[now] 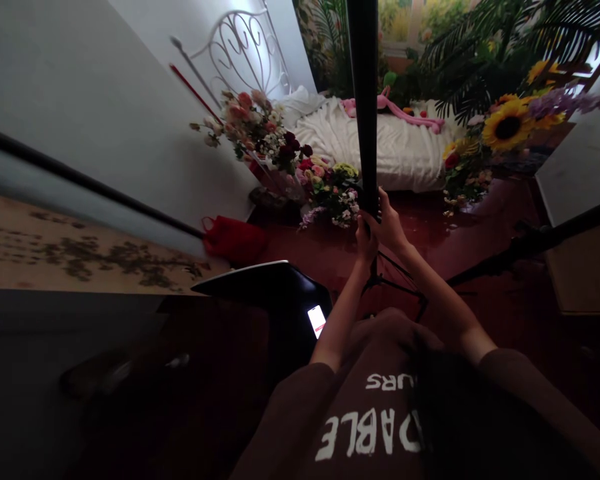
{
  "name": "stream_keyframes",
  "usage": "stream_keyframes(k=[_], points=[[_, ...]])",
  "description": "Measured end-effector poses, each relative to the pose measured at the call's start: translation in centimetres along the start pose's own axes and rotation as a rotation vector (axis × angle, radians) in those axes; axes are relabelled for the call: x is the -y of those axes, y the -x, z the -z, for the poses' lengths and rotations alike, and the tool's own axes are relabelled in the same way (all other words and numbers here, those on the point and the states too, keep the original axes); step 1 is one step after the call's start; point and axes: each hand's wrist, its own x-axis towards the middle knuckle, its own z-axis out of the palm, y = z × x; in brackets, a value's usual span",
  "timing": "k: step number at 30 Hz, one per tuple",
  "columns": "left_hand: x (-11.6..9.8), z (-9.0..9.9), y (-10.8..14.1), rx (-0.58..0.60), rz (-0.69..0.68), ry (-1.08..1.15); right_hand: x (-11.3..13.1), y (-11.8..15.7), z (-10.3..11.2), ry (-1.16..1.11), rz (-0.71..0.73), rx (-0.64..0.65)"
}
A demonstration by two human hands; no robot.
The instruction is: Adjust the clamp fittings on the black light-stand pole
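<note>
My left hand (366,241) and my right hand (387,221) close together around the lower end of a tall black stand pole (364,107). The right hand sits slightly higher and farther out. Below them, thin tripod legs (395,283) spread over the floor. To the left of my left forearm, a phone (317,321) shows a lit screen against a dark, angular object (265,283). My brown printed sweatshirt (365,427) fills the bottom of the view.
Ahead lie a bed with rumpled white bedding (375,143), a pink plush toy (395,113) and a white metal headboard (245,53). Flower bunches (325,190) and sunflowers (507,127) surround it. A red bag (235,240) sits on the dark red floor. A black pole (530,247) crosses the right.
</note>
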Motion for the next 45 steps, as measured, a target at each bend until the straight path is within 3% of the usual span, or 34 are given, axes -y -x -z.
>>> stream_keyframes(k=[5, 11, 18, 23, 28, 34, 41, 45], points=[[-0.4, 0.0, 0.1, -0.027, -0.041, -0.026, -0.1, 1.3, 2.3, -0.019, 0.035, 0.07], [-0.8, -0.2, 0.2, -0.071, -0.002, -0.097, -0.9, 4.0, 4.1, -0.021, -0.052, 0.028], [-0.6, -0.2, 0.3, -0.088, 0.03, -0.2, -2.0, 4.7, 4.3, -0.027, -0.27, -0.113], [-0.4, -0.3, 0.3, -0.103, 0.055, -0.215, -2.1, 5.0, 4.4, -0.017, -0.22, 0.047], [-0.7, -0.2, 0.3, -0.11, 0.068, -0.213, -3.1, 5.6, 4.6, 0.106, -0.21, 0.092], [-0.8, -0.2, 0.3, -0.099, 0.086, -0.226, -3.0, 6.4, 5.3, 0.152, -0.087, 0.182], [-0.6, -0.3, 0.2, -0.127, 0.049, -0.246, -2.7, 6.2, 4.9, 0.224, -0.21, 0.105], [-0.6, -0.3, 0.3, -0.134, 0.055, -0.245, -3.3, 6.9, 4.2, 0.242, -0.272, 0.148]])
